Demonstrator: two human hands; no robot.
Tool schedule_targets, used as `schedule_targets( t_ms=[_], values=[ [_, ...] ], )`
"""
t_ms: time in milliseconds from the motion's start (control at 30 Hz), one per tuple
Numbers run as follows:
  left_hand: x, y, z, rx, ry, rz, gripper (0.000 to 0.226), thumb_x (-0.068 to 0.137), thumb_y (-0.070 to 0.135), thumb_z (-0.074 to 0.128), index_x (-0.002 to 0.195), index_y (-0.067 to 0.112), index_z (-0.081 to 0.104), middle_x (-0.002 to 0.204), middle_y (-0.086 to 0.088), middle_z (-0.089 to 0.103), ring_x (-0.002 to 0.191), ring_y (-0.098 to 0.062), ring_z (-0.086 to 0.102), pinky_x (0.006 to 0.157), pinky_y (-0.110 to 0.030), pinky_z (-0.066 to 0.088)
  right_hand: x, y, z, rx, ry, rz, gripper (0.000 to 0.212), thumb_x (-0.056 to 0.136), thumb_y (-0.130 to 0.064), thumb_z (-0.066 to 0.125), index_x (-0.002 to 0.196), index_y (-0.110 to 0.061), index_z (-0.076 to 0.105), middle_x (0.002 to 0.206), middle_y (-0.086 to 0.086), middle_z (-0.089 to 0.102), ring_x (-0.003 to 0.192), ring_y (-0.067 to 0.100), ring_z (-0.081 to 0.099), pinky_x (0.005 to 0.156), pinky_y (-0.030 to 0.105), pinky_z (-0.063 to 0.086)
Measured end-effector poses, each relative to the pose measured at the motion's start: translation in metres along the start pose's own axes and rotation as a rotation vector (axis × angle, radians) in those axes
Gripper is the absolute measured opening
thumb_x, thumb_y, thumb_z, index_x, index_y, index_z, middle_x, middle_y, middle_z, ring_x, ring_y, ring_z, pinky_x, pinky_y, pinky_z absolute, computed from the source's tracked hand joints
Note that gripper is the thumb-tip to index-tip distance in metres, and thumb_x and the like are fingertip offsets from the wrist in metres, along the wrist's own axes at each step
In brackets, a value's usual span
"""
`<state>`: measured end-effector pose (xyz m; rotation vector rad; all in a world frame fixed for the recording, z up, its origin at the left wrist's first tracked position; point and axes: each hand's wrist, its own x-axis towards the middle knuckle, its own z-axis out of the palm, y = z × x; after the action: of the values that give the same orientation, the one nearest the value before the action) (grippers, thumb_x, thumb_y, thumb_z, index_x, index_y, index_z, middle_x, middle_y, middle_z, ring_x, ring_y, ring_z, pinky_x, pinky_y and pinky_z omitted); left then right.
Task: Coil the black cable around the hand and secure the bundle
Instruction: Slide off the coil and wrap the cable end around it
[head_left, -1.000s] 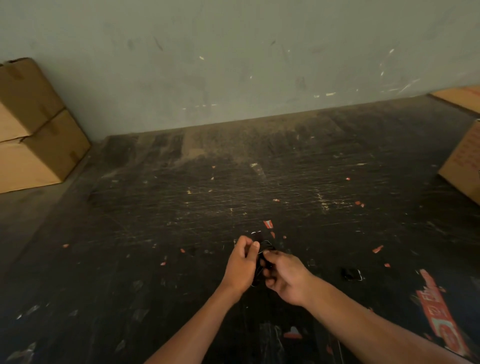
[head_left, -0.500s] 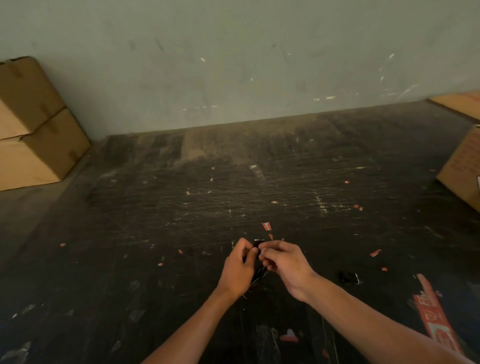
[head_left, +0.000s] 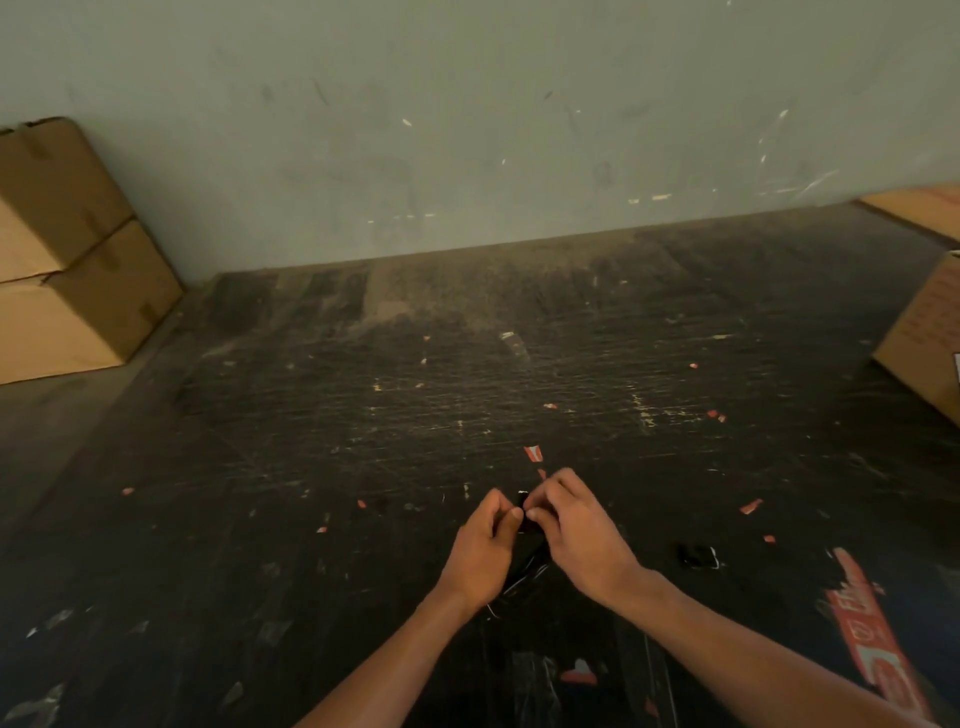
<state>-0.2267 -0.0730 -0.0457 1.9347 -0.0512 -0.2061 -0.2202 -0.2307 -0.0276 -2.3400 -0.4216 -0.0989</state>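
Observation:
A small bundle of black cable (head_left: 525, 564) hangs between my two hands above the dark tabletop. My left hand (head_left: 480, 551) grips its left side with curled fingers. My right hand (head_left: 576, 535) pinches the top of the bundle, fingertips meeting the left thumb. Most of the cable is hidden by the hands and hard to tell from the dark surface; a few glinting strands show below the palms.
The dark scuffed table (head_left: 467, 395) carries scattered red paper scraps. A small black object (head_left: 698, 557) lies to the right of my hands. Stacked cardboard boxes (head_left: 67, 249) stand at the far left, another box (head_left: 930, 343) at the right edge. A grey wall rises behind.
My right hand has shifted up and over the top of the bundle, fingertips now pinching near the left thumb. Both hands stay in about the same place.

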Motion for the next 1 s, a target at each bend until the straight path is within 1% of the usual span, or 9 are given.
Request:
schedule_targets(
  t_ms=[100,167,300,467,600,700,800,900,1000],
  values=[
    [-0.001,0.004,0.004,-0.05,0.026,-0.002,0.018,0.102,0.024,0.048,0.089,0.016,0.057,0.078,0.002,0.055,0.062,0.002,0.048,0.062,-0.021,0.042,0.0,0.003,0.002,0.036,0.03,0.004,0.015,0.093,-0.012,0.057,0.104,-0.022,0.06,0.114,-0.008,0.053,0.107,0.0,0.051,0.093,0.02,0.047],
    [0.0,0.006,0.006,-0.056,0.039,-0.019,0.02,0.102,0.026,0.046,0.09,0.014,0.057,0.078,0.001,0.055,0.061,0.002,0.048,0.062,-0.024,0.043,0.001,0.003,0.002,0.111,0.02,0.039,0.015,0.094,-0.013,0.057,0.1,-0.026,0.058,0.105,-0.011,0.059,0.099,-0.001,0.058,0.086,0.023,0.053],
    [0.001,0.006,0.009,0.011,0.072,-0.039,0.025,0.104,0.032,0.04,0.092,0.018,0.056,0.071,0.002,0.056,0.053,-0.001,0.046,0.05,-0.02,0.04,-0.001,0.001,0.004,0.206,0.03,0.08,0.021,0.092,-0.012,0.06,0.093,-0.033,0.055,0.093,-0.012,0.061,0.092,-0.004,0.06,0.075,0.017,0.052],
    [0.002,0.005,0.007,0.033,0.056,-0.031,0.024,0.103,0.034,0.039,0.091,0.02,0.055,0.069,0.003,0.056,0.052,-0.003,0.047,0.048,-0.02,0.04,-0.002,-0.002,0.004,0.294,0.034,0.11,0.021,0.092,-0.009,0.06,0.095,-0.03,0.056,0.094,-0.009,0.063,0.092,-0.003,0.062,0.078,0.019,0.054],
    [0.0,0.008,0.004,-0.04,0.019,-0.093,0.023,0.104,0.034,0.037,0.092,0.02,0.052,0.069,0.004,0.053,0.049,0.001,0.043,0.046,-0.018,0.038,0.0,-0.004,-0.001,0.314,0.017,0.117,0.026,0.091,-0.007,0.061,0.103,-0.029,0.055,0.098,-0.01,0.064,0.095,-0.005,0.062,0.08,0.015,0.052],
    [-0.002,0.011,0.0,-0.062,-0.009,-0.114,0.019,0.104,0.033,0.038,0.098,0.022,0.053,0.074,0.001,0.057,0.056,-0.003,0.049,0.053,-0.023,0.042,0.003,0.0,-0.006,0.335,-0.006,0.155,0.033,0.091,-0.007,0.061,0.114,-0.03,0.055,0.093,-0.006,0.066,0.091,-0.002,0.064,0.077,0.016,0.052],
    [-0.005,0.012,-0.005,-0.138,-0.021,-0.142,0.012,0.101,0.023,0.047,0.11,0.026,0.055,0.094,-0.002,0.065,0.078,-0.008,0.062,0.071,-0.025,0.051,0.008,0.006,-0.009,0.413,0.064,0.252,0.034,0.092,-0.006,0.06,0.115,-0.031,0.057,0.086,-0.003,0.067,0.082,0.006,0.066,0.074,0.021,0.054],
    [-0.01,0.01,-0.011,-0.246,-0.071,-0.231,0.025,0.097,0.021,0.057,0.12,0.029,0.054,0.115,0.001,0.067,0.102,-0.011,0.066,0.091,-0.032,0.053,0.011,0.011,-0.012,0.566,0.145,0.407,0.032,0.093,-0.006,0.058,0.108,-0.034,0.06,0.09,0.0,0.068,0.084,0.012,0.069,0.072,0.028,0.059],
    [-0.013,0.006,-0.016,-0.52,-0.095,-0.358,0.032,0.093,0.016,0.062,0.123,0.025,0.055,0.115,-0.006,0.072,0.104,-0.02,0.071,0.09,-0.041,0.056,0.012,0.017,-0.015,0.699,0.171,0.518,0.033,0.095,-0.005,0.055,0.107,-0.034,0.062,0.099,0.003,0.067,0.089,0.019,0.07,0.073,0.035,0.061]
  ],
)
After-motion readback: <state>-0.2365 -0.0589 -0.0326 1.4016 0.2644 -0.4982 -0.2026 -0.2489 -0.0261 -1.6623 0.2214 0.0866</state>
